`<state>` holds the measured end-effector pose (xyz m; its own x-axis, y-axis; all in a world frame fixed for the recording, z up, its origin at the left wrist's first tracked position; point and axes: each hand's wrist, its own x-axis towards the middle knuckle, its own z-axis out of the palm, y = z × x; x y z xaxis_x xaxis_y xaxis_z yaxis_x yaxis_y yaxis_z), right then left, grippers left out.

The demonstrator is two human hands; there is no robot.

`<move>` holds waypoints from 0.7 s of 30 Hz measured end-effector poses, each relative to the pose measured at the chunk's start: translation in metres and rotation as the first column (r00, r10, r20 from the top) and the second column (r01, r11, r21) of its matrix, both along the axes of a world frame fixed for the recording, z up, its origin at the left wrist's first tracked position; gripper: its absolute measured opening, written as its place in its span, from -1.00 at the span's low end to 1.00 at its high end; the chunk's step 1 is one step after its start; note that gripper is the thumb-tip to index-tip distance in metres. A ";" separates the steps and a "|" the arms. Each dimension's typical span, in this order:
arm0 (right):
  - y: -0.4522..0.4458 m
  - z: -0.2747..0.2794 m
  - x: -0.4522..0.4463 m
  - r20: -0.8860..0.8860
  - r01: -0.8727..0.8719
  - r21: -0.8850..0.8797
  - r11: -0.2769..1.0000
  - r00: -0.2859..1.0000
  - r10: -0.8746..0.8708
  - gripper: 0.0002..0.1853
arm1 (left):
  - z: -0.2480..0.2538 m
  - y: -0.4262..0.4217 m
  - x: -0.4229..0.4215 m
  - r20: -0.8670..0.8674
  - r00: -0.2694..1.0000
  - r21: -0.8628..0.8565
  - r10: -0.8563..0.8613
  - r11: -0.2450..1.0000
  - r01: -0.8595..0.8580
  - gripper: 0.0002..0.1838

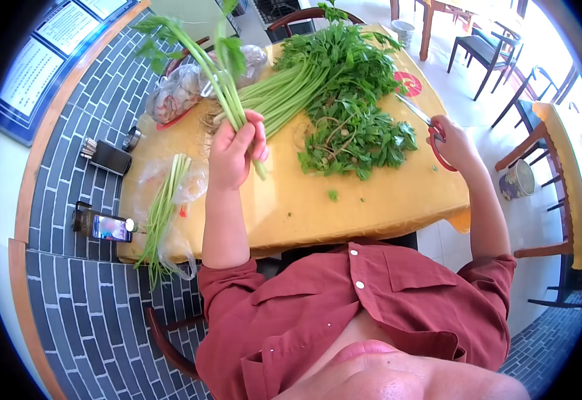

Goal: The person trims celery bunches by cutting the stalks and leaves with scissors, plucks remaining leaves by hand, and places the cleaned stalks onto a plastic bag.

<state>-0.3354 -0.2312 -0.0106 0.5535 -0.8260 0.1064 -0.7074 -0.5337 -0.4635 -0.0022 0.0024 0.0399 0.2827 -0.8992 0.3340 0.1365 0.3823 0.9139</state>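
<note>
My left hand (236, 150) is closed around a few green celery stalks (219, 79), held up with their leafy tops pointing away from me. In my right hand (456, 141) is a pair of scissors (439, 137) with red handles, the blades pointing toward the leaves. A large bunch of celery (288, 100) lies across the far part of the table, roots to the left. Closer to me sits a heap of cut celery leaves (358, 143). Several trimmed stalks (170, 210) lie on a clear plastic bag (194, 187) at the left.
The table (271, 213) has a yellow cloth. At its left edge stand a phone (111, 228) with a lit screen and a black chopstick holder (110, 157). A plastic bag (174, 93) with contents I cannot make out lies far left. Chairs (484, 53) and a bin (518, 180) are right.
</note>
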 end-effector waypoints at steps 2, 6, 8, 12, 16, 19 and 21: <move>-0.010 -0.017 0.001 -0.134 0.047 -0.057 0.997 0.989 -0.054 -0.58 | -0.009 0.004 0.012 -0.046 0.996 0.023 -0.073 0.997 0.074 -0.77; 0.004 -0.009 0.020 -0.207 -0.015 -0.158 0.987 0.978 -0.018 -0.55 | -0.021 0.003 0.018 -0.069 0.991 0.065 -0.115 0.991 0.119 -0.71; 0.005 -0.005 0.027 -0.295 -0.060 -0.119 0.991 0.955 0.022 -0.57 | -0.024 0.003 0.017 -0.064 0.993 0.108 -0.101 0.988 0.108 -0.71; 0.007 0.025 0.045 -0.571 -0.123 -0.007 0.992 0.815 0.097 -0.59 | -0.029 0.003 0.016 0.035 0.998 0.201 -0.051 0.979 0.043 -0.72; 0.010 0.033 0.078 0.131 -0.335 -0.321 0.886 0.910 0.392 -0.52 | -0.031 0.001 0.009 0.089 0.994 0.256 -0.056 0.966 0.032 -0.75; 0.045 0.060 0.123 0.429 -0.427 0.037 0.904 0.824 0.371 -0.43 | -0.031 0.000 0.001 0.146 0.986 0.322 -0.082 0.946 0.031 -0.76; 0.052 0.046 0.152 0.620 -0.495 -0.125 0.860 0.638 0.457 -0.41 | -0.031 0.001 -0.005 0.159 0.984 0.357 -0.081 0.934 0.019 -0.77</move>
